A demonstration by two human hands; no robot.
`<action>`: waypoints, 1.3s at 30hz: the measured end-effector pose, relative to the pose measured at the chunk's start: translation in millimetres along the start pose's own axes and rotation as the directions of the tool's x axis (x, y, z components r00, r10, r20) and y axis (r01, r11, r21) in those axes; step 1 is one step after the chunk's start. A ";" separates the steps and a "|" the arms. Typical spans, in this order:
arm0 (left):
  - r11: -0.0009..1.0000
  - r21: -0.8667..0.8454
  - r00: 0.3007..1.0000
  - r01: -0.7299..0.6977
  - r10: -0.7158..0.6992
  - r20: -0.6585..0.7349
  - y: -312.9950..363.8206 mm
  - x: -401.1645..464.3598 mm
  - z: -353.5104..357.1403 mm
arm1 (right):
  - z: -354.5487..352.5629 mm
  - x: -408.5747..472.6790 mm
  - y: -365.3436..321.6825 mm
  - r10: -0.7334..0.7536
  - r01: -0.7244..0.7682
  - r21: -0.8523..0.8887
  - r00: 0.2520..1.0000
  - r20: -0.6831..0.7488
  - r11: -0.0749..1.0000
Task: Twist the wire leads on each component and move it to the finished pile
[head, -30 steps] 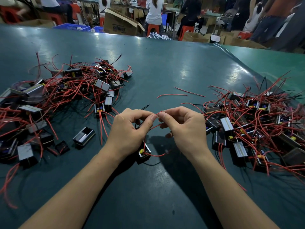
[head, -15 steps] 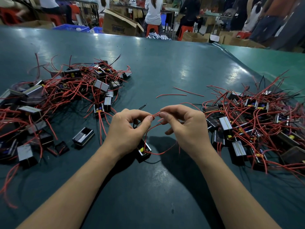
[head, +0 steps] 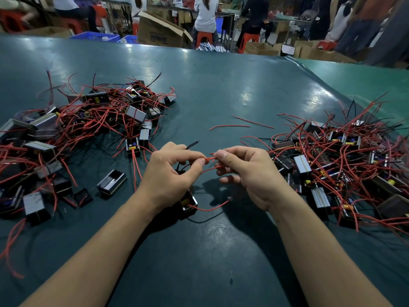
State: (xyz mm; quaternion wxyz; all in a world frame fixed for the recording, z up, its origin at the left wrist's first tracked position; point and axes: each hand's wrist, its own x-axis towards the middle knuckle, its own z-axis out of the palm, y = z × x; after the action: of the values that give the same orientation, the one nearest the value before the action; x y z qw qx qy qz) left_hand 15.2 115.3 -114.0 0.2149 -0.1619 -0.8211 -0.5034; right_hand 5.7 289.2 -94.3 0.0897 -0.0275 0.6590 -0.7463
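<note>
Head cam, dark green table (head: 221,89), sweeping left to right. At 9 o'clock of the hands: big left pile (head: 73,129) of small black components tangled in red wire, spreading from the near-left edge up to about 11 o'clock. A few strays sit off its inner edge: one boxy component (head: 111,181) lying alone, a small black square piece (head: 82,197) just beside it, both near the left wrist.

Centre: left hand (head: 170,176) is curled, thumb and forefinger pinching the red leads (head: 208,160). A black lead (head: 192,144) sticks up past its knuckles at 12 o'clock. The worked component (head: 188,203) sits at 6 o'clock of that hand, partly hidden under the heel of the palm; can't tell if it rests on the table or hangs. One red lead (head: 212,208) arcs from it toward 3 o'clock.

Right hand (head: 250,173) faces the left, thumb and forefinger pinching the same red leads; fingertips of the two hands are nearly touching. Lower fingers loosely curled, holding nothing.

At 12 o'clock of the hands: two loose red wire offcuts (head: 241,125) on bare table.

At 3 o'clock: right pile (head: 336,160), same components and red wire, just beside the right hand.

Far edge: cardboard box (head: 161,34), people seated on red stools.
</note>
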 end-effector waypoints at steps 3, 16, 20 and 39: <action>1.000 0.008 1.000 -0.020 0.020 0.000 0.7 0.3 -0.8 | -0.5 -0.7 -1.4 0.050 -0.051 0.055 0.998 0.028 0.997; 0.998 0.035 0.998 -0.057 0.057 -0.008 3.1 0.5 0.1 | 2.4 1.7 -0.7 0.015 -0.016 -0.049 1.000 -0.022 0.999; 0.992 0.043 0.993 -0.119 0.119 0.015 2.7 -0.1 2.3 | 8.3 3.3 6.1 0.006 -0.009 -0.030 0.993 -0.121 1.000; 0.997 0.053 0.998 -0.060 0.060 0.003 5.2 -2.9 3.5 | 4.0 1.7 14.3 -0.740 0.466 -0.876 0.632 0.229 0.126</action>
State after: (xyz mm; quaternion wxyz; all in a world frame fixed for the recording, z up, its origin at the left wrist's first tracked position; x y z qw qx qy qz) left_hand 19.6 120.6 -113.0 0.2336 -0.1811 -0.8289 -0.4748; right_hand 6.1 283.3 -108.0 -0.3397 -0.2375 0.8753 -0.2491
